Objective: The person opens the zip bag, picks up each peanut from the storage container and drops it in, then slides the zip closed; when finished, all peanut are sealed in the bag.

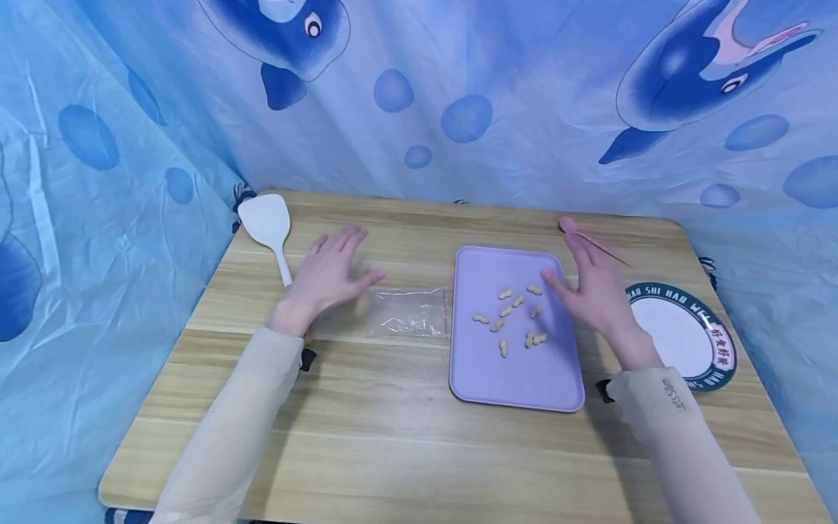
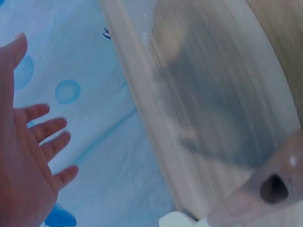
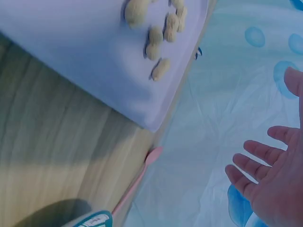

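Observation:
My left hand [image 1: 327,273], fingers spread, hovers over the table between a white spatula [image 1: 265,218] and a clear plastic bag [image 1: 409,313] that lies flat. Holding nothing, my right hand [image 1: 599,298] is stretched out above the right edge of a lilac tray [image 1: 511,386]. Several unshelled peanuts [image 1: 503,348] lie scattered on that tray. Both palms show with straight, separated fingers in the wrist views. The spatula's handle [image 2: 251,198], with a hole at its end, appears at the lower right of the left wrist view.
A pink spoon [image 1: 568,225] lies at the back right, just beyond my right fingertips in the head view. To the right of the tray sits a round white plate [image 1: 674,331] with a dark green lettered rim. Blue printed curtains [image 1: 419,87] hang behind the wooden table [image 1: 393,451].

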### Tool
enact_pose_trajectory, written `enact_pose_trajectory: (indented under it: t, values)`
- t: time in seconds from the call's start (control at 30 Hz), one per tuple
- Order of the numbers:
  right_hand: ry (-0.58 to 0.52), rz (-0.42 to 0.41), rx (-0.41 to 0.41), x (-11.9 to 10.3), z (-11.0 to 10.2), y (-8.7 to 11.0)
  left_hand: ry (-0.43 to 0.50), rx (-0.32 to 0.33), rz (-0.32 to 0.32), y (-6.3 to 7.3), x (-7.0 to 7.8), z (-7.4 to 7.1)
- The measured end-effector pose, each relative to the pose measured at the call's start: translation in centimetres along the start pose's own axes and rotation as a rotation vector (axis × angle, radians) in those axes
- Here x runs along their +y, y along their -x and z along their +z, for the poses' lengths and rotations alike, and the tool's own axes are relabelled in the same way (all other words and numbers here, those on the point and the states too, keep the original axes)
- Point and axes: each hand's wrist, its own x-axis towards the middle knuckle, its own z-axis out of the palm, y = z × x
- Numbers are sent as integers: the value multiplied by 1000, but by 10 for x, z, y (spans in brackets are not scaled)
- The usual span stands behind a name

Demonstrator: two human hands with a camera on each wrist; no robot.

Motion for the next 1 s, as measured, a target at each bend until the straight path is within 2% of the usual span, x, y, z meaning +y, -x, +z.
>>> enact_pose_trajectory:
  t: [0.17, 0.3, 0.6, 0.77, 1.0]
  values:
    - [-40, 89, -75, -5, 6, 4, 34, -65, 57, -2, 10, 10]
    - [-73, 111, -123, -8, 13, 8, 77, -119, 102, -4, 20, 19]
    - [-125, 26, -162, -6, 33, 14, 60, -252, 161, -7, 44, 38]
    - [-137, 35, -209, -7, 40, 19, 35, -325, 166, -9, 57, 45]
    - [-166, 4, -217, -9, 48, 24, -11, -391, 172, -10, 64, 55]
